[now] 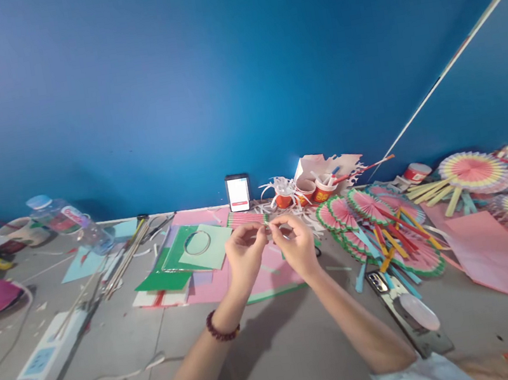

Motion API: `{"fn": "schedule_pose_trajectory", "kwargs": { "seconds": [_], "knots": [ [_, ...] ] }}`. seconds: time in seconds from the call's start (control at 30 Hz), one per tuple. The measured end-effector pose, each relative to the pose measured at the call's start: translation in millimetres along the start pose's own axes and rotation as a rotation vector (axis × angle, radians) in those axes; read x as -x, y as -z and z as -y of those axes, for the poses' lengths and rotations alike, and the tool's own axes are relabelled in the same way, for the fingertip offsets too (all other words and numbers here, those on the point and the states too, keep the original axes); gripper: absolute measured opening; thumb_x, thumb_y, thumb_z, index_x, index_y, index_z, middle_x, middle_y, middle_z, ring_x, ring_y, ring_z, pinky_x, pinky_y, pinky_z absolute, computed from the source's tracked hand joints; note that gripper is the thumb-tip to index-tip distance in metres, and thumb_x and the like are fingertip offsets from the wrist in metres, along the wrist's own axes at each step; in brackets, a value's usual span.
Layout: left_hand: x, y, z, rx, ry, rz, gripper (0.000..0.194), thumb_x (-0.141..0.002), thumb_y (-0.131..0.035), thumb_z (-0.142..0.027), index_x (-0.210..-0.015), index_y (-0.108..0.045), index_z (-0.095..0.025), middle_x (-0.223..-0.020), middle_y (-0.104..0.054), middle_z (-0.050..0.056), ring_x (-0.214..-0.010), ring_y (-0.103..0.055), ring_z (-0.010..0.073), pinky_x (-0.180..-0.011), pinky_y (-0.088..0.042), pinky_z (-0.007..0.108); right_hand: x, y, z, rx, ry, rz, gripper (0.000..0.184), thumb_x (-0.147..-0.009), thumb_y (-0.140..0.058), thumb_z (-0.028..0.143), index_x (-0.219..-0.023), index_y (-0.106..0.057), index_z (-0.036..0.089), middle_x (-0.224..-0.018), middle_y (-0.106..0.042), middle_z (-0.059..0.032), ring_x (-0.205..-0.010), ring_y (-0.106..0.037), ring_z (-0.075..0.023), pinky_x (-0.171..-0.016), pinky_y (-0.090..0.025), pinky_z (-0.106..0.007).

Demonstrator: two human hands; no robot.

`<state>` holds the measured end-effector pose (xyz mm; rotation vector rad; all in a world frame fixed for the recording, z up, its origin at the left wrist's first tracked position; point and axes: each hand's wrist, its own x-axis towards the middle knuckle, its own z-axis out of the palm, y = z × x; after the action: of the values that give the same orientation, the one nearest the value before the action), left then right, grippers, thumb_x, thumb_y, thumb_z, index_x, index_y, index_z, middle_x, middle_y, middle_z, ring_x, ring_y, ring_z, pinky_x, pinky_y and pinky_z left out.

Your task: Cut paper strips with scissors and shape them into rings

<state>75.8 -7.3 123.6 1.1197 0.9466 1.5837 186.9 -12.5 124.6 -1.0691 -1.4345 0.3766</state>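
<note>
My left hand [246, 253] and my right hand [296, 246] are raised over the middle of the table, fingertips pinched and almost meeting. Whatever sits between them is too small to make out. Just behind the fingers shows a pink-and-white striped folded paper [242, 218]; whether they touch it I cannot tell. Beneath the hands lie pink paper sheets [274, 270] with a green edge. To the left of my left hand is a stack of green paper [165, 281], topped by a pale green sheet [215, 247] and a ring-shaped coil [199, 252].
A lit phone [238, 194] leans against the blue wall. Red paper cups [324, 189] and pleated paper fans [391, 219] stand and lie to the right, near another phone [405, 310]. At left are a plastic bottle [58, 214], thin sticks [127, 255] and a power strip [44, 361].
</note>
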Motion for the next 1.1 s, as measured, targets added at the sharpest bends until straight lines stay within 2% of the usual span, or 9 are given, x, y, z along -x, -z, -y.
{"fn": "schedule_pose_trajectory", "kwargs": {
  "seconds": [0.1,0.23,0.5,0.7,0.97,1.1],
  "knots": [
    [0,-0.3,-1,0.011,0.009,0.003,0.02,-0.07,-0.073,-0.034,-0.073,-0.065,-0.016,-0.071,-0.067,0.003,-0.063,-0.064,0.0144,-0.06,-0.055,0.025,-1,0,0,0.038,0.036,-0.006,0.007,-0.084,-0.056,0.02,-0.08,-0.061,0.018,-0.076,-0.063,-0.0021,-0.067,-0.06,-0.013,-0.057,-0.051,-0.023],
    [0,0.2,0,0.0,0.005,0.021,0.022,-0.069,-0.074,-0.035,-0.075,-0.067,-0.015,-0.075,-0.069,0.005,-0.069,-0.065,0.0162,-0.063,-0.054,0.025,-2,0,4,0.135,0.177,-0.057,0.008,-0.084,-0.055,0.016,-0.08,-0.061,0.019,-0.076,-0.064,-0.0029,-0.068,-0.059,-0.0138,-0.059,-0.05,-0.025],
    [0,1.3,-3,-0.033,-0.023,0.038,0.018,-0.071,-0.072,-0.032,-0.073,-0.066,-0.015,-0.071,-0.069,0.005,-0.067,-0.064,0.0152,-0.06,-0.054,0.024,2,-3,-1,0.257,0.357,-0.081,0.011,-0.084,-0.055,0.011,-0.085,-0.061,0.021,-0.08,-0.065,-0.0052,-0.071,-0.059,-0.0158,-0.065,-0.05,-0.029],
    [1,-0.1,-6,-0.029,-0.005,0.018,0.02,-0.069,-0.073,-0.034,-0.072,-0.066,-0.015,-0.071,-0.069,0.005,-0.067,-0.065,0.0163,-0.06,-0.054,0.024,3,-2,-5,0.292,0.384,-0.087,0.011,-0.087,-0.053,0.015,-0.087,-0.062,0.022,-0.081,-0.065,-0.0057,-0.076,-0.061,-0.0167,-0.068,-0.05,-0.03],
    [2,-1.4,-8,-0.011,0.023,0.009,0.022,-0.067,-0.074,-0.035,-0.07,-0.065,-0.015,-0.07,-0.069,0.004,-0.064,-0.065,0.0157,-0.061,-0.053,0.025,4,-3,-6,0.328,0.422,-0.075,0.014,-0.087,-0.052,0.012,-0.089,-0.061,0.022,-0.082,-0.066,-0.0057,-0.076,-0.06,-0.017,-0.07,-0.05,-0.031],
    [1,-1.6,-7,-0.018,0.007,0.012,0.02,-0.068,-0.073,-0.033,-0.071,-0.065,-0.015,-0.069,-0.068,0.004,-0.064,-0.063,0.0147,-0.059,-0.052,0.023,3,-3,-1,0.26,0.363,-0.075,0.011,-0.086,-0.054,0.013,-0.085,-0.06,0.021,-0.079,-0.065,-0.0046,-0.071,-0.059,-0.0154,-0.066,-0.049,-0.029]
  ]
}}
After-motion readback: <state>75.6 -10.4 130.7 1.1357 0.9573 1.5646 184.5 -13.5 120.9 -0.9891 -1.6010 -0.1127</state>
